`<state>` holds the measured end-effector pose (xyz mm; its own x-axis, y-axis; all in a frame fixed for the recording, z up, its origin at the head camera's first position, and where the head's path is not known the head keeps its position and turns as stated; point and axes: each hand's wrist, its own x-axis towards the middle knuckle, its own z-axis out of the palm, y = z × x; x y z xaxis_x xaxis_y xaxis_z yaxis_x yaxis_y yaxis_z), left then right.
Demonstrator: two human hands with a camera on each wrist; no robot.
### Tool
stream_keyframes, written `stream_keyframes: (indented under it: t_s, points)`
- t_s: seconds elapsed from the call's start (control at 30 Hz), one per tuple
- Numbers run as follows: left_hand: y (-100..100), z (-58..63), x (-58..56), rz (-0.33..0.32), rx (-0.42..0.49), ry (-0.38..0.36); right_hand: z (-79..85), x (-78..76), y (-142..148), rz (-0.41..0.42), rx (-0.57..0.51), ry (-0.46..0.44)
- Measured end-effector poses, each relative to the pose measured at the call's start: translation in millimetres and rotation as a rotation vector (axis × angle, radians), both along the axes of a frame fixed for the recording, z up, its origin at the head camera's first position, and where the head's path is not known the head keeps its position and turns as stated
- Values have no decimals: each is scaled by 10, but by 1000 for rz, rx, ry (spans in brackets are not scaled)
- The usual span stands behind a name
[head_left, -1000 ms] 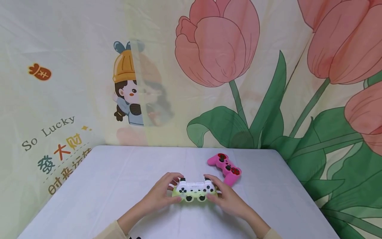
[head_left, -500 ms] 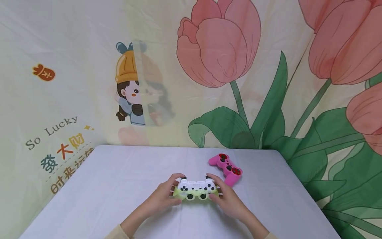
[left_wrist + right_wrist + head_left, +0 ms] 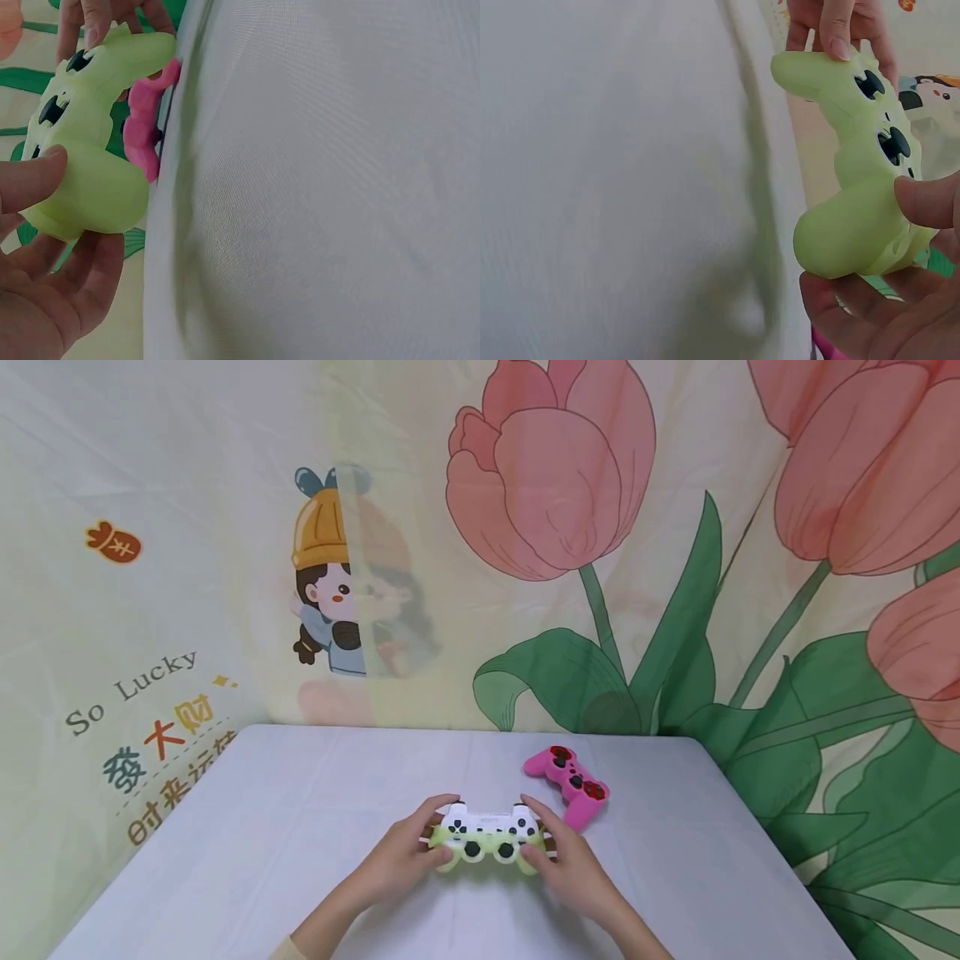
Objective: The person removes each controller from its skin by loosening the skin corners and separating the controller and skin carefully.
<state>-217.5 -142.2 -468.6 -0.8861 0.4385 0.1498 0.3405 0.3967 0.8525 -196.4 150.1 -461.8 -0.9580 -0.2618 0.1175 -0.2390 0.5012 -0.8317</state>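
Observation:
A white game controller (image 3: 487, 822) with black buttons and thumbsticks is held in front of me, over the near part of the table. A pale green soft cover (image 3: 105, 184) wraps its grips and lower face; in the head view its upper part shows white. My left hand (image 3: 401, 858) grips the left end, thumb on the cover and fingers curled round the far side. On the other end, my right hand (image 3: 576, 870) holds likewise, its thumb (image 3: 928, 201) pressing beside a thumbstick. The controller's underside is hidden in the head view.
A pink controller (image 3: 570, 783) with red and black buttons lies on the table beyond my right hand. The table (image 3: 337, 793) has a white cloth. Behind it hangs a curtain (image 3: 420, 693) printed with tulips.
The held controller has tilted, so more of the green grips shows below the thumbsticks. Both hands keep their hold. The pink controller stays put; the head view has shifted slightly.

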Motion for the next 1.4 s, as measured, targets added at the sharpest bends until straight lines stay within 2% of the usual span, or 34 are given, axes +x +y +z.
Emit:
stream_keyframes:
  t_s: [0.3, 0.47, 0.7, 0.9, 1.13, 1.4]
  points:
    - [-39, 46, 71, 25, 93, -83, 82, 87, -101, -116, -25, -93]
    - [-34, 37, 74, 20, 126, -130, 64, 97, -138, -143, -42, -114]
    - [46, 7, 89, 46, 174, -202, 36, 102, -108, -189, -72, -133]
    - [50, -19, 131, 86, 174, -203, 26, 113, -131, -189, -86, -141]
    - [-21, -24, 189, 104, 168, -224, -15, 117, -223, -193, -88, -178]
    - [-64, -108, 241, 132, 169, -260, -56, 111, -299, -204, -27, -215]
